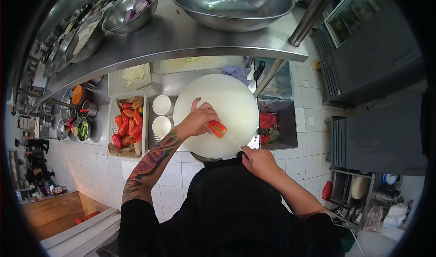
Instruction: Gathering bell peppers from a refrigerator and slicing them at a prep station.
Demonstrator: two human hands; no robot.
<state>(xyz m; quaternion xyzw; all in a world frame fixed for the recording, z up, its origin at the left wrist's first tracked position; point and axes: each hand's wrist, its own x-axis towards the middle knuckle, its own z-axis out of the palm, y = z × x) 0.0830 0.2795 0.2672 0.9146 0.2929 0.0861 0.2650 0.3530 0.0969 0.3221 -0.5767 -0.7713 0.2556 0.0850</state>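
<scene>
A round white cutting board [218,100] lies on the steel counter in front of me. My left hand [201,119] holds a red pepper [217,129] on the board; its near end looks cut, with the inside showing. My right hand [259,162] is closed around a knife's handle at the board's near right edge. The thin knife blade [235,144] points up and left over the board towards the pepper; its outline is faint against the white. Left of the board, a lined plastic basket [145,134] holds several whole red peppers [128,127].
Two white cups [162,105] stand between basket and board. Above runs a steel shelf [190,40] with metal bowls [235,21]. A post [270,78] rises by the board's right edge. Right of it, a dark bin [286,125] holds red scraps. A purple cloth [235,73] lies behind the board.
</scene>
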